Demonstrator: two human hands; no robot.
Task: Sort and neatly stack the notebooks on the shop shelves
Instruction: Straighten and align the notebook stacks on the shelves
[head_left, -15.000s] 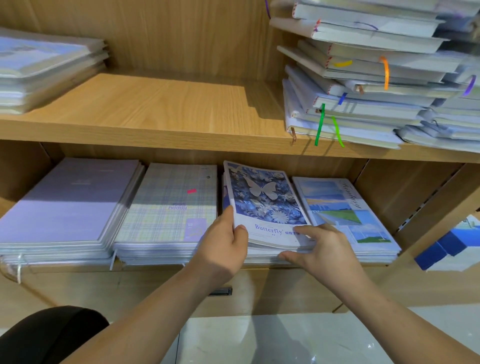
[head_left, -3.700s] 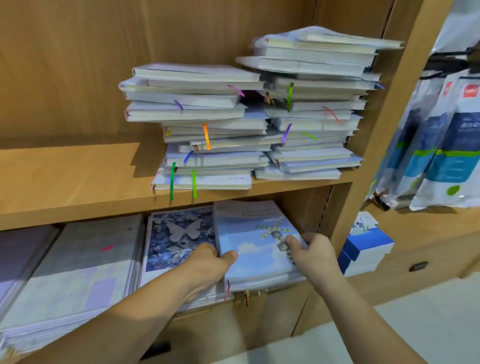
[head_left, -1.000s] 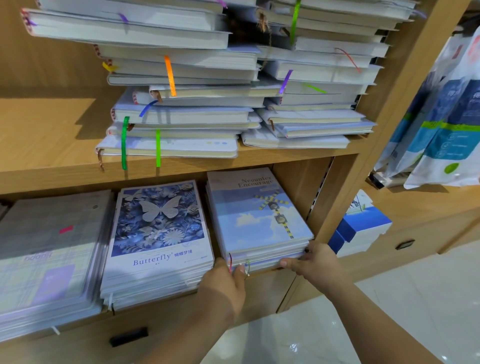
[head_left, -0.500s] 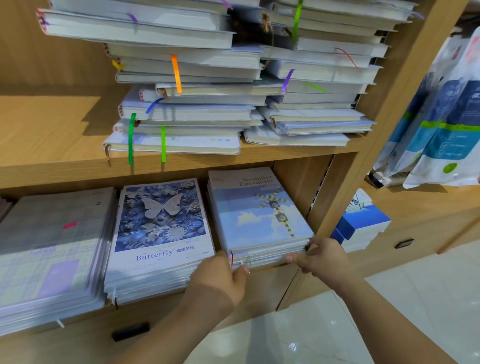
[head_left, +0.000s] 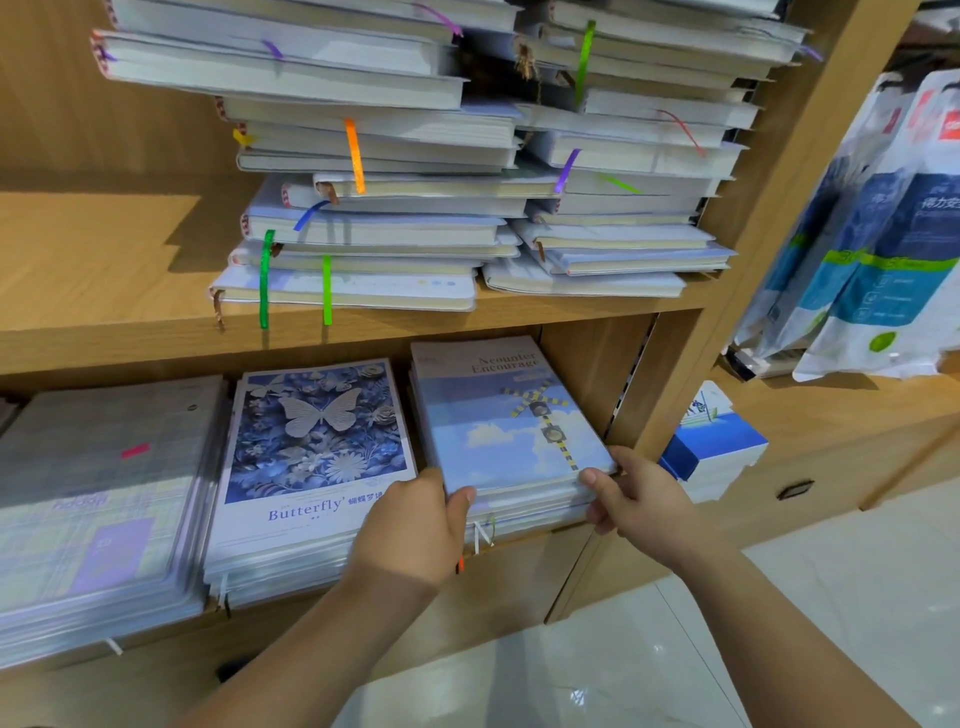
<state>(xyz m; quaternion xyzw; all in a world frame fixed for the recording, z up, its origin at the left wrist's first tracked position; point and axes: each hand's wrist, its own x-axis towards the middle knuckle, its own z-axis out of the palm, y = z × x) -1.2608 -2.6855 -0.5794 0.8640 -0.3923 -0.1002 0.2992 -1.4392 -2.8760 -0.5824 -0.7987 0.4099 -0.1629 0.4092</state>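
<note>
Both grips closed: left hand (head_left: 415, 525) and right hand (head_left: 639, 499) pinch the sky-cover notebook stack (head_left: 504, 431) at its front corners; Butterfly stack (head_left: 311, 441) looks squared, ribbon-marked piles (head_left: 363, 234) above unsorted.

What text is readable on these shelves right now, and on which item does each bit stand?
"Butterfly'": butterfly-cover notebook, lower front.
"Neounter Encourage": sky-cover notebook, top of cover.
Too blurred to read: the print on the plaid notebook, the Chinese characters beside "Butterfly'", and the labels on the hanging packs.
</note>
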